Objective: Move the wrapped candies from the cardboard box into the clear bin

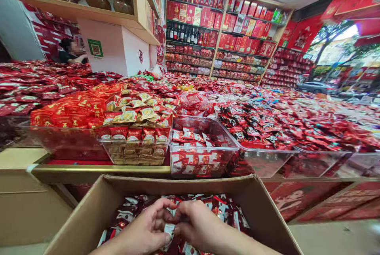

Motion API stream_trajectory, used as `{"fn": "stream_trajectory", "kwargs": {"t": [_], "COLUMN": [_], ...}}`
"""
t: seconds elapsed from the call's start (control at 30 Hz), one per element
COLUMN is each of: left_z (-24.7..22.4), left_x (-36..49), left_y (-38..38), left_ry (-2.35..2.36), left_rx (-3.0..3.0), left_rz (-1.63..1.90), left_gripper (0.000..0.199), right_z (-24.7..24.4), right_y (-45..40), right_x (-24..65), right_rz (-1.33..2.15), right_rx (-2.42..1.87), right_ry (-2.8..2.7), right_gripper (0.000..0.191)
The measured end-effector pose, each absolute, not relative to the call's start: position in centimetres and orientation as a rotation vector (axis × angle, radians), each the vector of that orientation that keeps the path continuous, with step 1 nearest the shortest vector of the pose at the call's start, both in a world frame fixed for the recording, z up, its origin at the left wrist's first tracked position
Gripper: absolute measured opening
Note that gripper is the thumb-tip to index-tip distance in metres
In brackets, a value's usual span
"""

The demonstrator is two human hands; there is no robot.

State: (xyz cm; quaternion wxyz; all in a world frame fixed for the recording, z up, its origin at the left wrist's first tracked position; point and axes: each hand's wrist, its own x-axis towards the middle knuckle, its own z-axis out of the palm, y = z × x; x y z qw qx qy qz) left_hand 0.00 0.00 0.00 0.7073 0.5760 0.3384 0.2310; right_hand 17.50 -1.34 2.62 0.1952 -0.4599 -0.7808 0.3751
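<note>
Inside an open cardboard box (pixel 180 183), my left hand (pixel 150 225) and my right hand (pixel 202 225) meet over a heap of small wrapped packets (pixel 221 207) in red, white and dark foil. The fingers of both are curled inward, their tips almost touching. Between them a white-and-dark packet (pixel 170 230) shows at my left thumb, and the right fingertips press against its other side. How many packets they hold is hidden by the fingers.
Beyond the box, a clear plastic bin (pixel 204 150) holds red-and-white packets partway up. Left of it, another bin is heaped with durian packets (pixel 142 112). Red packets (pixel 285 124) overflow bins to the right. A person (pixel 73 51) is behind the counter.
</note>
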Motion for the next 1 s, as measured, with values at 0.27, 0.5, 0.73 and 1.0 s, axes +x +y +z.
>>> {"fn": "stream_trajectory", "kwargs": {"t": [0.27,0.5,0.73,1.0], "left_z": [0.3,-0.6,-1.9,-3.2], "left_x": [0.3,-0.8,-1.2,-1.1], "left_y": [-0.3,0.6,1.1,1.4], "left_ry": [0.716,0.687,0.855,0.923], "left_rx": [1.280,1.320,1.244,1.576], "left_rz": [0.514,0.456,0.424,0.369], "left_gripper": [0.035,0.036,0.032,0.024], "right_z": [3.0,4.6,16.2,19.8], "right_y": [-1.2,-1.0,-1.0,8.5], "right_x": [17.7,18.0,21.7,25.4], "right_rz": [0.924,0.636,0.192,-0.330], "right_rx": [-1.336,-1.288,-1.154,-1.656], "right_ry": [-2.385,-2.508,-2.367,-2.403], "right_gripper": [0.011,0.010,0.015,0.014]}}
